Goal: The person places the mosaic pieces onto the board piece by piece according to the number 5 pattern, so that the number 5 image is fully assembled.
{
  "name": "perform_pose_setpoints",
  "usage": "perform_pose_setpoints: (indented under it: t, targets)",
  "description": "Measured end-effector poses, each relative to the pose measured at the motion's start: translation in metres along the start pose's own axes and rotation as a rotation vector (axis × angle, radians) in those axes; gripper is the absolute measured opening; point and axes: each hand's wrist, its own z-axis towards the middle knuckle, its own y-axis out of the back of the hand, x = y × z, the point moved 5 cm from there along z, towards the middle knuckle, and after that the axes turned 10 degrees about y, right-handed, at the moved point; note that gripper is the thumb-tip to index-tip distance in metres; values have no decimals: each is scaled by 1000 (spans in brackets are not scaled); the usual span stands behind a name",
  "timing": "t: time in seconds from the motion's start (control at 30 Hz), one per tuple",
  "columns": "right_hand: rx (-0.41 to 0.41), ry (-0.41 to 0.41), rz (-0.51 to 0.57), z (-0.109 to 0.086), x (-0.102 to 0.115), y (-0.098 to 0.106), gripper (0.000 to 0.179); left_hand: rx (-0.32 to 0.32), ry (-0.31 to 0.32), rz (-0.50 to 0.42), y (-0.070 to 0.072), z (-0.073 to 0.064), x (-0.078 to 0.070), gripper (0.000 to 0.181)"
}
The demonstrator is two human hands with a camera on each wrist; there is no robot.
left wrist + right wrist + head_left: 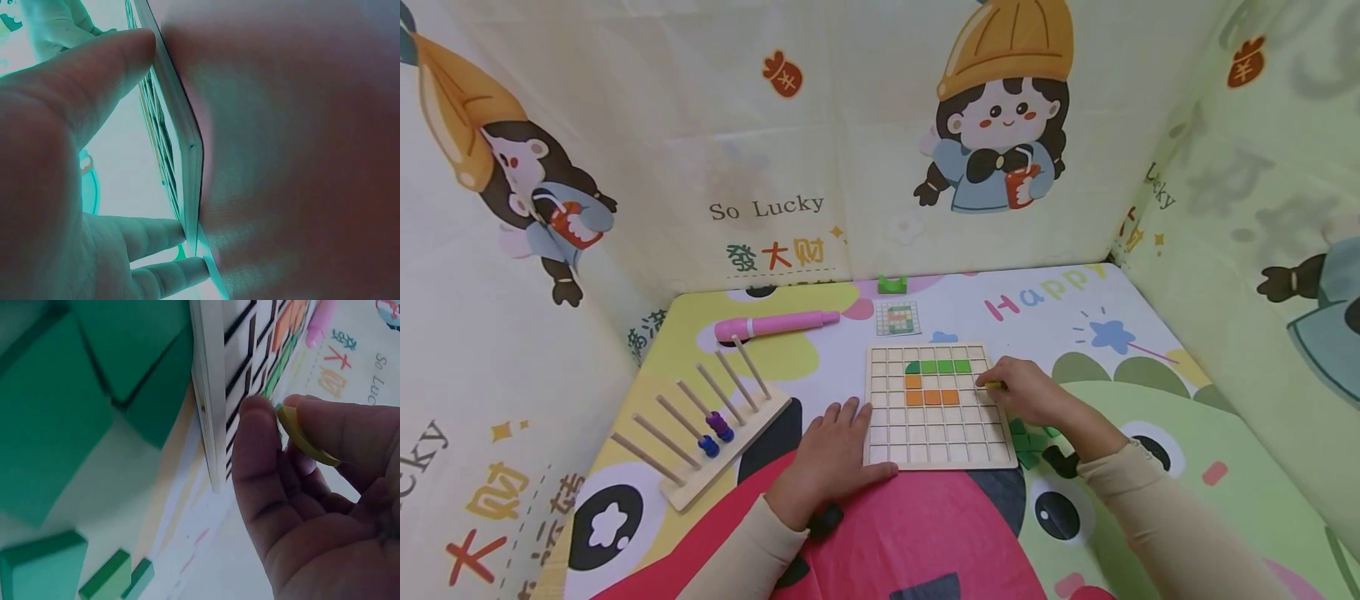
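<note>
A wooden grid board (937,433) lies on the table. It holds a row of green tiles (946,367) with a dark green rounded tile (913,367) at its left end, and orange tiles (932,397) below. My left hand (831,450) rests at the board's lower left corner, fingertips along the left edge and thumb at the near edge. Over the board's right side, my right hand (1026,392) pinches a small yellow piece (306,440) with a curved edge between thumb and index finger. Loose green pieces (1028,442) lie beside the board, partly under the right forearm.
Behind the board lie a small pattern card (897,318) and a green holder (892,285). A pink pen-like stick (782,323) lies back left. Nearer stands a wooden peg rack (726,450) with purple beads (720,425) and blue beads (708,446). Printed cloth walls enclose the table.
</note>
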Motion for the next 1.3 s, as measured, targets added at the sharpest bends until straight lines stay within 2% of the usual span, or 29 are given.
perform_pose_setpoints:
  t: [0.2, 0.4, 0.7, 0.83, 1.1, 1.3]
  targets:
    - [24, -14, 16, 9, 3, -6, 18, 0, 3, 5, 0, 0, 0, 107]
    - [32, 16, 14, 21, 7, -7, 12, -7, 5, 3, 1, 1, -1, 106]
    - [159, 56, -68, 36, 12, -13, 17, -1, 9, 8, -1, 1, -1, 107]
    - [194, 35, -64, 40, 13, -17, 14, 5, 11, 4, -1, 1, -1, 107]
    - [171, 5, -62, 42, 13, -19, 17, 1, 8, 8, -2, 2, 0, 107]
    - [148, -7, -114, 41, 11, -23, 13, -1, 9, 5, -2, 1, 0, 107]
